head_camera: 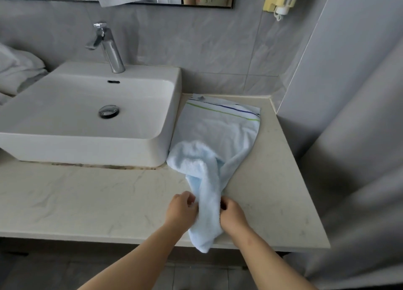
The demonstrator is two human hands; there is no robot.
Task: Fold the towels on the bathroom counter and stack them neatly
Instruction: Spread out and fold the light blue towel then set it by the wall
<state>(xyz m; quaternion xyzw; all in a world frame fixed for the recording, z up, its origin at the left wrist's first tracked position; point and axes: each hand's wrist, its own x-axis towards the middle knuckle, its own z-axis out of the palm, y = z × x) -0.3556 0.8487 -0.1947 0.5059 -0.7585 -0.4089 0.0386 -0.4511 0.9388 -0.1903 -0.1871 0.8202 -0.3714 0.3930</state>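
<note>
Two-handed hold here: pinching the bunched near end of the light blue towel (216, 141) with left grip (182, 209) and right grip (232, 213). Lying flat on the table (87, 202) just right of the sink (87, 141) otherwise, dangling off the front edge at the tip.

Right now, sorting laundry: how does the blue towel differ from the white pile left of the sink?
The blue towel is striped at one end; the white pile is plain. The left hand and right hand grip the blue towel; nothing touches the white pile. Both flank the sink.
</note>
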